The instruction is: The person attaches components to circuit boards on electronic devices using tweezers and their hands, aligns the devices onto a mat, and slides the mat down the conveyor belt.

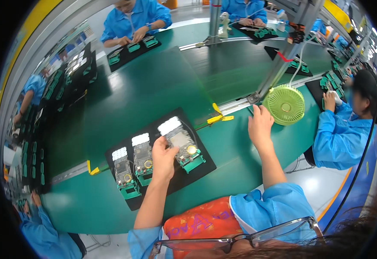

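Three circuit boards in green holders lie on a black mat (197, 168) in front of me. My left hand (164, 157) has its thumb and fingers closed on the left edge of the rightmost circuit board (180, 140), which bears a white-dotted panel at its far end. Beside that hand is the middle circuit board (142, 154), and farther left the third circuit board (122, 169). Off to the right, my right hand (261, 125) is raised next to a round green fan (285, 105). Its fingers are partly stretched and apart, and I see nothing held in them.
A metal post (279, 64) rises behind the fan. Yellow tape (219, 115) marks the edge of the dark green belt (145, 95). A co-worker (344, 125) sits at the right; another person (134, 21) works across the belt. More black mats with boards (67, 73) lie at the left.
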{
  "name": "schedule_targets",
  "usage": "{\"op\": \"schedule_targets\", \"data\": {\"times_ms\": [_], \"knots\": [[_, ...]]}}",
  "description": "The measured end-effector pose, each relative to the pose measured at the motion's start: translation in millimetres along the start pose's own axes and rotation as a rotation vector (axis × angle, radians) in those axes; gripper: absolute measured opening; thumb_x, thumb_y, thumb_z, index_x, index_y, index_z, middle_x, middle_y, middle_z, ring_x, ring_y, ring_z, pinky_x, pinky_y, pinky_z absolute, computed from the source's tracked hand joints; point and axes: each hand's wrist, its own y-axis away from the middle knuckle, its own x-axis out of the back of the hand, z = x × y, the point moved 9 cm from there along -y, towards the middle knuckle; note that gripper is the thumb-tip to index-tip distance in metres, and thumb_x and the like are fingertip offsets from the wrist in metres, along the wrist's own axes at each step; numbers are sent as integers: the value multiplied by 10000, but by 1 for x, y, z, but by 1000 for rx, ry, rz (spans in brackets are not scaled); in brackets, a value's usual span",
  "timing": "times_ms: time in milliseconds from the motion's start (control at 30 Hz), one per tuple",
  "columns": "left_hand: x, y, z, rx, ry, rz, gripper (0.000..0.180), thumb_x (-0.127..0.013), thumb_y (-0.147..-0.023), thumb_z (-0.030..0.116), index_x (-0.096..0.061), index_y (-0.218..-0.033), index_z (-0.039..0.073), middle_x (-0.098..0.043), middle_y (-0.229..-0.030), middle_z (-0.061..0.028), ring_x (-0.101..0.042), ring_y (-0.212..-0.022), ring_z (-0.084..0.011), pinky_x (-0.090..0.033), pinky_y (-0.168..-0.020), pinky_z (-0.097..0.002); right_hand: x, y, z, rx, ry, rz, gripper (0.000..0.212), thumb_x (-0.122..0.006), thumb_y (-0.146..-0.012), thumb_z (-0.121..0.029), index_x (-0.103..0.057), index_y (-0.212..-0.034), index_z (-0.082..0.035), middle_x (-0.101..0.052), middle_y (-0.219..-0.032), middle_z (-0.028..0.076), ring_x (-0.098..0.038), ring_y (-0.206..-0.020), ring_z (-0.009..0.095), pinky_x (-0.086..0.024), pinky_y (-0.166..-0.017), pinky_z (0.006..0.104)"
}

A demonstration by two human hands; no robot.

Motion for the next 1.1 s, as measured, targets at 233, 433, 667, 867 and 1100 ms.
{"op": "schedule_targets", "data": {"times_ms": [233,433,667,867,1100], "knots": [[-11,27,13,55,156,-11,188,-498,-917,-55,-542,-1098,-31,-635,-1040,-99,-617,-933,-135,-500,-836,-269,-50,53,-129,-486,-1386,-1168,227,-533,-971,-250,-499,-1078,-52,-629,-969,56,-529,-550,91,-391,-504,242],[-7,50,21,20,65,-17,129,-525,-928,-28,-568,-1049,-19,-626,-928,-42,-579,-812,-72,-476,-729,-211,-53,46,-149,-679,-1898,-1122,168,-584,-950,-143,-505,-1066,-50,-644,-900,78,-498,-523,60,-291,-424,164],[-6,54,36,-149,-123,26,103,-533,-926,-22,-576,-1020,-20,-621,-898,-23,-555,-791,-38,-458,-695,-196,-8,31,-153,-538,-1853,-913,92,-581,-945,-99,-592,-1002,-27,-662,-862,71,-579,-635,64,-376,-474,173],[-21,62,47,-152,-228,10,95,-532,-927,-19,-571,-1013,-27,-641,-902,-39,-582,-762,-37,-471,-649,-201,47,24,-175,-55,-1442,-589,40,-710,-791,-10,-672,-792,3,-597,-732,16,-509,-559,38,-397,-483,211],[-25,66,52,-212,-276,2,82,-534,-917,-29,-572,-990,-28,-602,-882,-18,-574,-736,-30,-448,-599,-195,55,26,-186,53,-1348,-435,81,-705,-751,47,-655,-763,-16,-595,-731,21,-451,-549,31,-318,-462,204]]}}
